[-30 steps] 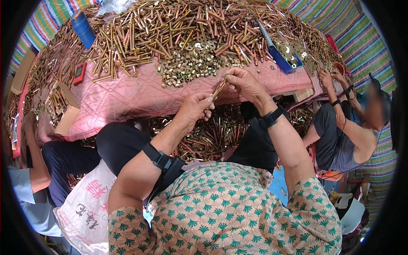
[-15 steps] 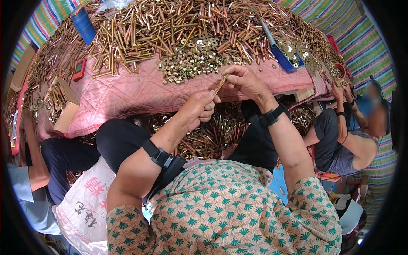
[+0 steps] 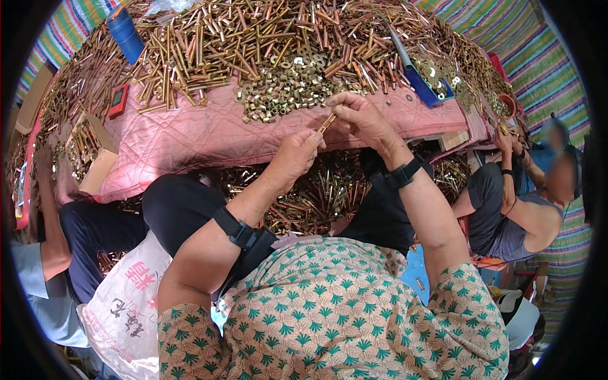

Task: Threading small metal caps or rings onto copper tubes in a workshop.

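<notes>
In front of me, over the edge of the pink quilted cloth, I hold a thin gold-coloured bolt aslant. My left hand is closed around its lower end. The thumb and fingers of my right hand pinch at its upper end; any small part between those fingertips is hidden. Just beyond my hands lies a heap of brassy nuts, with flat washers at its far side. A large pile of long gold-coloured bolts spreads behind them.
A blue scoop-like tray holds washers at the right. At the left are a blue cylinder, a red device and a cardboard box of bolts. More bolts lie below the cloth's edge. People sit on both sides.
My left hand has turned slightly and moved a little down and left. My right hand has risen slightly, its fingers still at the bolt's upper end.
</notes>
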